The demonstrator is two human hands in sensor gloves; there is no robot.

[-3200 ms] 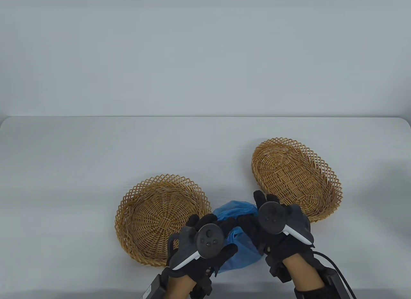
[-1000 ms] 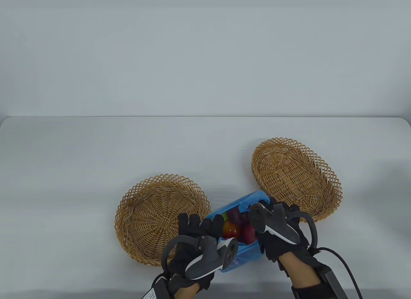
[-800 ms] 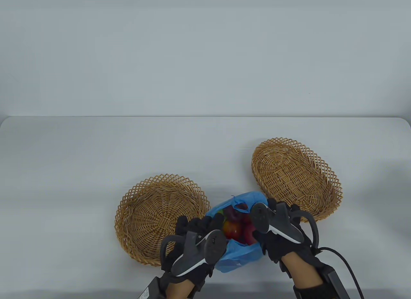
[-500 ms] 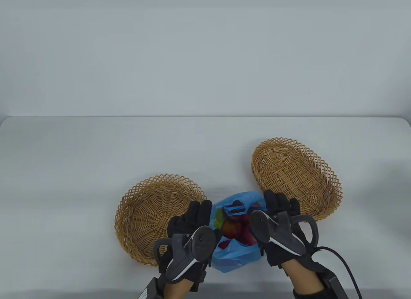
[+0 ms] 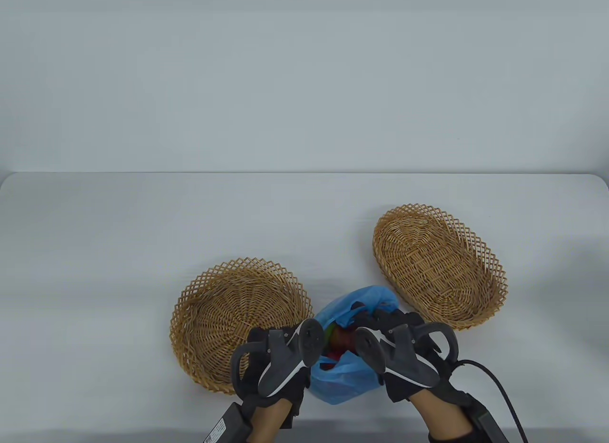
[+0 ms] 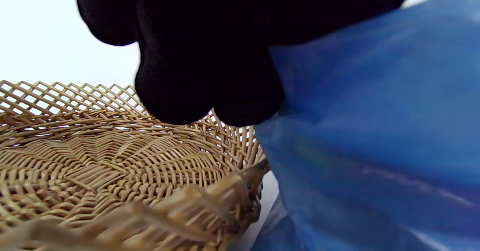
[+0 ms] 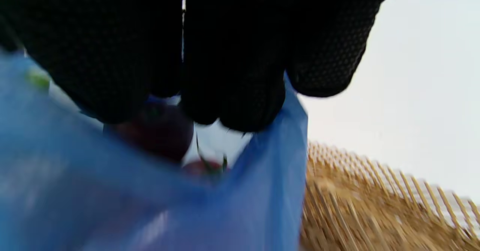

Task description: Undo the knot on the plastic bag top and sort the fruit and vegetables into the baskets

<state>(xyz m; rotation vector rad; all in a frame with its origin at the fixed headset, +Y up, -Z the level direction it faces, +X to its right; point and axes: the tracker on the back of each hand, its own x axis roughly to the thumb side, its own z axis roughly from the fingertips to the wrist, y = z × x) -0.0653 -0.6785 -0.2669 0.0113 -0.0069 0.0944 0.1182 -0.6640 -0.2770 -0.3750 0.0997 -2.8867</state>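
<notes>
Blue plastic bag point(image 5: 349, 376) sits on the table point(image 5: 119, 224) at the near edge, between the two wicker baskets: left basket point(image 5: 223, 314) just beside it, touching or nearly so in the left wrist view, right basket point(image 5: 435, 262) a little further back and to the right. Both baskets hold nothing. Bag mouth faces up and looks open, no knot seen, so the untying step reads as done and sorting not started. Left hand point(image 5: 280, 362) is at the left side of the mouth, right hand point(image 5: 404, 352) at the right side, the opening lying directly between them. In the right wrist view the fingers point(image 7: 232, 93) curl over the blue rim, so that hand is gripping the bag edge. In the left wrist view the fingers point(image 6: 210, 93) press against the plastic beside the basket weave; whether they pinch it cannot be told, the thumb is hidden. Key relation: produce is straight below and between the two hands, roughly equally near to each. Inside, a red-orange round piece point(image 5: 342, 339), something green at its left, a dark purple-red piece in the right wrist view; kinds too blurred to name. Bag is thin, crumpled, slumped, likely to collapse if let go. Probable next move is one hand holding the rim while the other reaches in.
</notes>
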